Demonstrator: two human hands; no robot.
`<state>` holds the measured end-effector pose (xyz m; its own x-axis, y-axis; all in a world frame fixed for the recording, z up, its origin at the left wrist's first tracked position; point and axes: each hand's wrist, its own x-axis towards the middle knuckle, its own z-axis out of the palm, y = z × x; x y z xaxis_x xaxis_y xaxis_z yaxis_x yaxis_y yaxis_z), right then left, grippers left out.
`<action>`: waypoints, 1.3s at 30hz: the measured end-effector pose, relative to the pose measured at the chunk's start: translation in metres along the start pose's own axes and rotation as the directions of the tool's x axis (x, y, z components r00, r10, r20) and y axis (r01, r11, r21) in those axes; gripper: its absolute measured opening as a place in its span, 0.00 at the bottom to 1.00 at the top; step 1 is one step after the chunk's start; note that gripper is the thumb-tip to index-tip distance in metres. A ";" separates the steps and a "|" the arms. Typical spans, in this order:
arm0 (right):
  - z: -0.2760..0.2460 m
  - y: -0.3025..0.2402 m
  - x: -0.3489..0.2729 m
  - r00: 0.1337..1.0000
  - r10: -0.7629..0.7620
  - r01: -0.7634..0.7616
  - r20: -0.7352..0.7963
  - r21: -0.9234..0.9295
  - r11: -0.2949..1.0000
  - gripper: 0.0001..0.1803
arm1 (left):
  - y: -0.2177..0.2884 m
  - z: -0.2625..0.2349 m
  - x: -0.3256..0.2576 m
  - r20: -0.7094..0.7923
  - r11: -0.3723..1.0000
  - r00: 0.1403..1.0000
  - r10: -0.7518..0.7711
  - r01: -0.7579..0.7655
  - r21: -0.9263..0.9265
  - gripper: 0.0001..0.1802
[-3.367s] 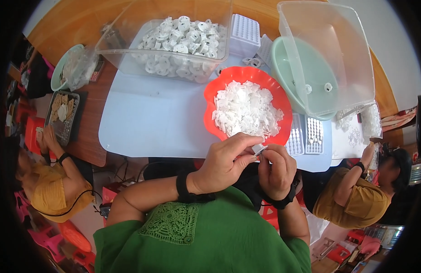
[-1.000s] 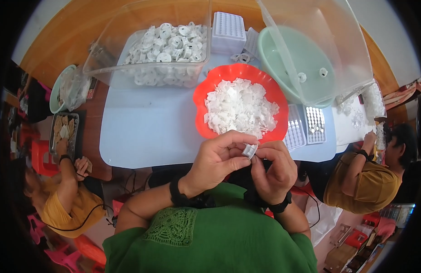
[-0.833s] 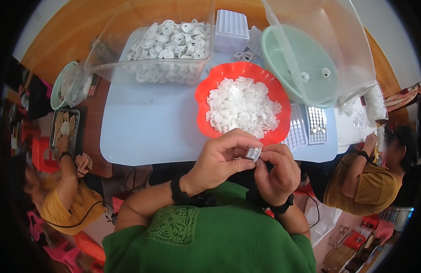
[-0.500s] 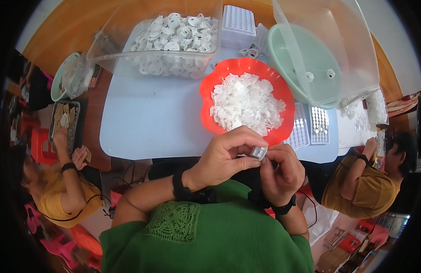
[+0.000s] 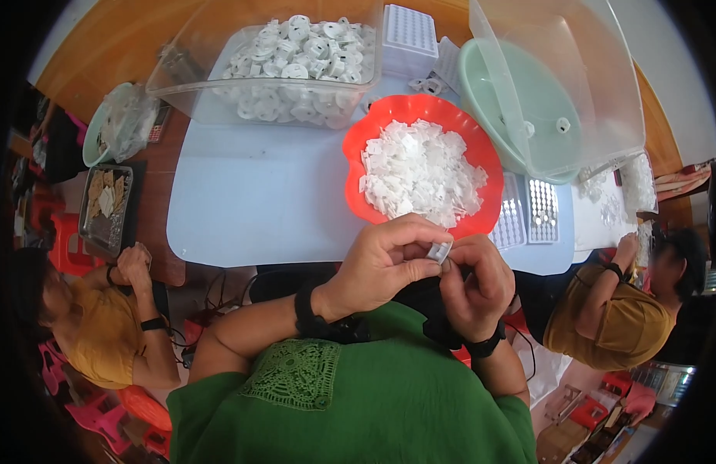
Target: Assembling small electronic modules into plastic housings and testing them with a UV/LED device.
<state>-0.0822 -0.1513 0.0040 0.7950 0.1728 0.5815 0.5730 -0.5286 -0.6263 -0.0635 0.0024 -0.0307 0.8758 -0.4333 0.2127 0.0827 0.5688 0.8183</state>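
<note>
My left hand (image 5: 389,259) and my right hand (image 5: 474,282) meet in front of my chest, just below the table's near edge. Between their fingertips they pinch a small white plastic piece (image 5: 439,251). Right above the hands stands a red bowl (image 5: 356,151) heaped with flat white plastic pieces (image 5: 420,174). A clear tub (image 5: 211,89) at the back holds several round white parts (image 5: 296,50).
A pale blue table top (image 5: 249,193) bears the bowl. A green basin (image 5: 489,93) sits in a tilted clear tub (image 5: 598,85) at right. White gridded trays (image 5: 528,213) lie beside the bowl. One person sits at left (image 5: 102,332), another at right (image 5: 605,317).
My hands stay together at the chest, turning the small white piece between the fingers. The view has shifted slightly; the bowl and tubs sit as before.
</note>
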 end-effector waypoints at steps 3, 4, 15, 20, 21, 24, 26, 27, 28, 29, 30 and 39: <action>-0.002 0.000 0.001 0.999 0.023 -0.023 0.046 0.001 1.000 0.11 | -0.001 0.000 0.000 -0.007 1.000 1.000 -0.014 0.014 0.009 0.15; -0.002 0.001 0.001 0.999 0.022 -0.022 0.049 0.013 1.000 0.11 | -0.001 0.000 -0.001 -0.006 1.000 1.000 -0.015 0.015 0.010 0.15; 0.002 0.001 0.001 0.998 0.058 -0.058 -0.026 0.008 0.998 0.12 | -0.003 -0.002 0.005 0.019 0.999 1.000 -0.016 0.015 0.037 0.16; 0.004 0.002 0.000 0.998 0.057 -0.059 -0.038 -0.038 0.998 0.11 | -0.006 -0.002 0.004 0.010 0.999 1.000 -0.007 0.006 0.053 0.15; 0.004 0.003 0.000 0.998 0.058 -0.059 -0.039 -0.038 0.998 0.11 | -0.006 -0.002 0.004 0.002 0.999 1.000 -0.007 0.007 0.051 0.15; 0.005 0.004 -0.001 0.995 0.084 -0.084 -0.054 0.000 0.996 0.11 | -0.006 -0.002 0.005 -0.012 0.999 1.000 -0.018 0.018 0.039 0.14; 0.002 0.000 0.002 0.995 0.090 -0.091 -0.032 -0.032 0.995 0.10 | -0.003 -0.002 0.005 -0.028 0.996 0.995 -0.092 0.093 0.014 0.14; 0.000 -0.001 0.004 0.995 0.090 -0.091 -0.036 -0.032 0.995 0.10 | -0.001 -0.002 0.005 -0.043 0.986 0.985 -0.164 0.164 -0.013 0.14; -0.003 -0.002 0.006 0.992 0.127 -0.127 0.001 0.012 0.992 0.10 | 0.000 -0.003 0.005 -0.040 0.986 0.985 -0.165 0.165 -0.011 0.14; -0.006 -0.002 0.007 0.986 0.162 -0.164 0.039 0.055 0.985 0.10 | 0.002 -0.003 0.005 -0.050 0.979 0.978 -0.204 0.201 -0.043 0.14; -0.008 -0.002 0.007 0.986 0.163 -0.164 0.034 0.056 0.985 0.10 | 0.002 -0.004 0.005 -0.060 0.969 0.969 -0.242 0.237 -0.076 0.14; -0.019 0.003 0.018 0.967 0.253 -0.256 0.037 0.143 0.956 0.09 | 0.003 -0.005 0.009 0.016 0.942 0.973 -0.232 0.229 -0.245 0.18</action>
<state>-0.0704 -0.1655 0.0222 0.9209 0.0642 0.3844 0.3731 -0.4306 -0.8218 -0.0535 0.0037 -0.0289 0.8248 -0.5648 0.0260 0.3949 0.6084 0.6884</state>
